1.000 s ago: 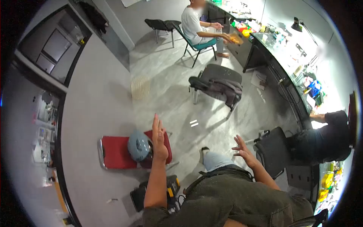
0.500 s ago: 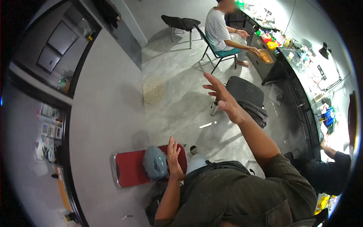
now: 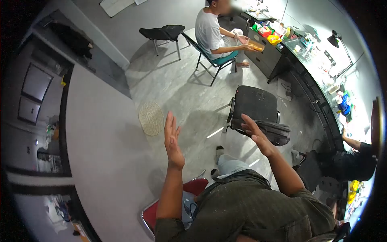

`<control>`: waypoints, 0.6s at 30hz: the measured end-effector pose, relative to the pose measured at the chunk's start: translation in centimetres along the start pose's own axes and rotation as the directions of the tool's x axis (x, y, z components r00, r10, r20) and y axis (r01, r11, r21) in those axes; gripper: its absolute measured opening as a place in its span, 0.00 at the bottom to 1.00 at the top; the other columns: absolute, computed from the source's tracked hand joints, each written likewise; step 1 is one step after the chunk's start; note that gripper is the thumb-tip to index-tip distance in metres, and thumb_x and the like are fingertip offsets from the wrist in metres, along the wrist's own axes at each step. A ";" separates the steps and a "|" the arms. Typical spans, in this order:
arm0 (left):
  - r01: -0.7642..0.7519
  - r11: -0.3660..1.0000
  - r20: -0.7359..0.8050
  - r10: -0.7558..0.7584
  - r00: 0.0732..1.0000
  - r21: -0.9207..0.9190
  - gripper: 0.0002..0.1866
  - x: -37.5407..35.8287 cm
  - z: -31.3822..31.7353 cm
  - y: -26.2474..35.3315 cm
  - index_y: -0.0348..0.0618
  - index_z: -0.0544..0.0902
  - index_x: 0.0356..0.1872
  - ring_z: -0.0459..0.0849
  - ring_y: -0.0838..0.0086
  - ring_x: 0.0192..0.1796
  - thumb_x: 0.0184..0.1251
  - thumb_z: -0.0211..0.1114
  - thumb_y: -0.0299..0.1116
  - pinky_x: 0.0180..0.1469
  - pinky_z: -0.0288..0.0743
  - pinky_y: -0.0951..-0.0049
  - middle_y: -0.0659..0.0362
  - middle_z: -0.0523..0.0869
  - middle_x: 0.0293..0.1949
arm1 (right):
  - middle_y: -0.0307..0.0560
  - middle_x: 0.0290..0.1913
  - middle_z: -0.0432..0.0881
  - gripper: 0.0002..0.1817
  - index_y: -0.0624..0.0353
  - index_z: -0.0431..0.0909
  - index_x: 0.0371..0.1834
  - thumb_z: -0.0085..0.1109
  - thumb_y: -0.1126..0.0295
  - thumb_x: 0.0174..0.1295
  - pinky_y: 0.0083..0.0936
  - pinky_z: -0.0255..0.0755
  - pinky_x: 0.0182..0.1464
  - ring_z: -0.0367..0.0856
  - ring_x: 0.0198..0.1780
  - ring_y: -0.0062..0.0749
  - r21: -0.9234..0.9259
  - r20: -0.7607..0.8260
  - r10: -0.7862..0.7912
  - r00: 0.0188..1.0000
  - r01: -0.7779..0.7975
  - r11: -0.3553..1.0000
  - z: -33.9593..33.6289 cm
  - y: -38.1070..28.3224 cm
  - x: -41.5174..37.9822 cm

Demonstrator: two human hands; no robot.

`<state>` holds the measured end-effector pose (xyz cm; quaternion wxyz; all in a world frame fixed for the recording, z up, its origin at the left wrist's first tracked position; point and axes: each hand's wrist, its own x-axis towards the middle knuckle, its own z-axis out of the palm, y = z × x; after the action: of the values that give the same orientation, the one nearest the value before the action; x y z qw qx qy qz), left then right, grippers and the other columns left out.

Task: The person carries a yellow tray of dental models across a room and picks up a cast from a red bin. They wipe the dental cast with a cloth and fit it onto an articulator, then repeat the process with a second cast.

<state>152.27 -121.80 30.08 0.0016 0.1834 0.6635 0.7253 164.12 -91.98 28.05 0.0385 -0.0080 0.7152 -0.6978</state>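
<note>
My left hand [image 3: 173, 143] is raised in front of me, open, with fingers pointing up and nothing in them. Behind it on the floor lies a round woven mat [image 3: 151, 118]. My right hand [image 3: 260, 137] is also lifted and open, its fingers stretched out and holding nothing. In the view it overlaps the edge of a black chair [image 3: 256, 105] with a dark backpack [image 3: 275, 132] at its near side; I see no contact. Below my left forearm, partly hidden, are a red chair [image 3: 150, 215] and a grey-blue object [image 3: 188, 209] on it.
A seated person in a white shirt [image 3: 208, 32] holds an orange-brown tray [image 3: 255, 45]. Cluttered workbenches [image 3: 312, 66] with a black lamp [image 3: 333, 39] line the right wall. Another person's dark sleeve [image 3: 366, 150] shows at far right. A black chair [image 3: 174, 32] stands farther back.
My left hand has risen away from the grey-blue object, and my right hand has come lower. The view has shifted. The seated person now has both hands at the tray.
</note>
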 end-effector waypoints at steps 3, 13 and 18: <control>-0.047 0.999 0.061 0.048 0.997 -0.025 0.46 6.5 -0.4 -0.8 0.43 0.53 0.79 0.52 0.54 0.80 0.72 0.38 0.69 0.75 0.49 0.48 0.49 0.53 0.80 | 0.52 0.81 0.50 0.53 0.56 0.45 0.82 0.53 0.38 0.59 0.46 0.48 0.76 0.57 0.76 0.48 0.031 -0.110 0.091 0.990 -0.088 0.996 -1.3 1.8 1.5; 0.149 0.988 0.116 -0.143 0.983 -0.043 0.48 17.8 -3.8 -8.2 0.41 0.53 0.79 0.53 0.51 0.80 0.71 0.39 0.71 0.75 0.51 0.45 0.48 0.53 0.79 | 0.52 0.81 0.48 0.60 0.54 0.45 0.82 0.52 0.27 0.54 0.48 0.50 0.74 0.57 0.76 0.52 0.163 -0.152 0.112 0.982 -0.087 0.983 -2.3 0.2 22.1; 0.237 0.968 0.021 -0.236 0.971 -0.081 0.50 21.6 -7.5 -10.8 0.40 0.53 0.78 0.53 0.49 0.79 0.68 0.42 0.73 0.75 0.50 0.43 0.44 0.52 0.79 | 0.54 0.81 0.47 0.60 0.55 0.45 0.81 0.51 0.27 0.52 0.51 0.50 0.74 0.55 0.77 0.56 0.035 -0.012 -0.074 0.997 0.074 0.997 -2.3 -5.0 35.3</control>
<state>127.51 -122.39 25.02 0.0993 0.1066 0.6501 0.7457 128.56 -92.07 31.51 0.0088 -0.0301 0.7020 -0.7115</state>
